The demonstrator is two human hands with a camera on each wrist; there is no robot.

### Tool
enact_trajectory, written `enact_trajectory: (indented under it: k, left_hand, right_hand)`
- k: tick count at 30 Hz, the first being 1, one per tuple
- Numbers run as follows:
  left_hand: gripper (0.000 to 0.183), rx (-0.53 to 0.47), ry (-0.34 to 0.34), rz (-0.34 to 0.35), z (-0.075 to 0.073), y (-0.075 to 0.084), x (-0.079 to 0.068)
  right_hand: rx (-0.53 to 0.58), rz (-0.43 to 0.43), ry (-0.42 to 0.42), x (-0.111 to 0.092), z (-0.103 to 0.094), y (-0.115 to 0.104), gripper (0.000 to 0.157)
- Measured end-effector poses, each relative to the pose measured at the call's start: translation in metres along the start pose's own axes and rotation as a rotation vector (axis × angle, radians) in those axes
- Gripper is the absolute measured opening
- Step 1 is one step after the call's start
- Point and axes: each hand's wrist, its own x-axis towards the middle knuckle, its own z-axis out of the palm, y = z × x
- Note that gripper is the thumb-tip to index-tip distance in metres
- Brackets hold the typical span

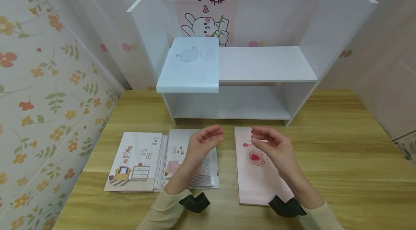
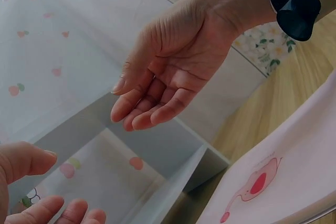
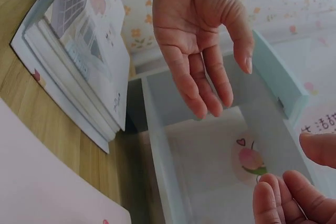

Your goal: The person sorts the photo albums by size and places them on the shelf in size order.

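My left hand (image 1: 202,147) and right hand (image 1: 276,150) hover palm to palm, apart, with fingers loosely bent and nothing between them. The right hand overlaps a pink book (image 1: 251,183) with a red elephant drawing, lying on the table. Below the left hand, a white stack of books (image 1: 175,143) with a pink figure on its cover is partly covered by the wrist. A light blue book (image 1: 201,74) with a whale drawing lies on the left part of the white shelf's upper board (image 1: 266,64), its near edge overhanging the front.
Another stack of white books (image 1: 134,165) with a furniture drawing lies at the left. Tall side panels (image 1: 338,20) rise at both ends of the shelf. Behind stands a printed curtain (image 1: 273,6), and a floral one (image 1: 48,114) hangs along the left of the wooden table (image 1: 351,157).
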Motion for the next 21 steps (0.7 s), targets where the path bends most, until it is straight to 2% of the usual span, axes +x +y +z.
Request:
enact_trajectory:
  k: [7,12,21]
  left_hand:
    - [0.038,0.048,-0.032,-0.044,0.005,-0.011,0.0]
    - [0.039,0.122,-0.056,-0.124,0.009,-0.022,-0.002]
    - [0.044,0.206,-0.023,-0.182,0.016,-0.033,-0.008]
  right_hand:
    - [-0.02,0.013,0.023,-0.004,-0.007,0.005,0.031]
    - [-0.086,0.051,0.029,-0.007,-0.012,0.009,0.031]
    - [-0.218,0.135,0.04,-0.012,-0.02,0.018,0.034]
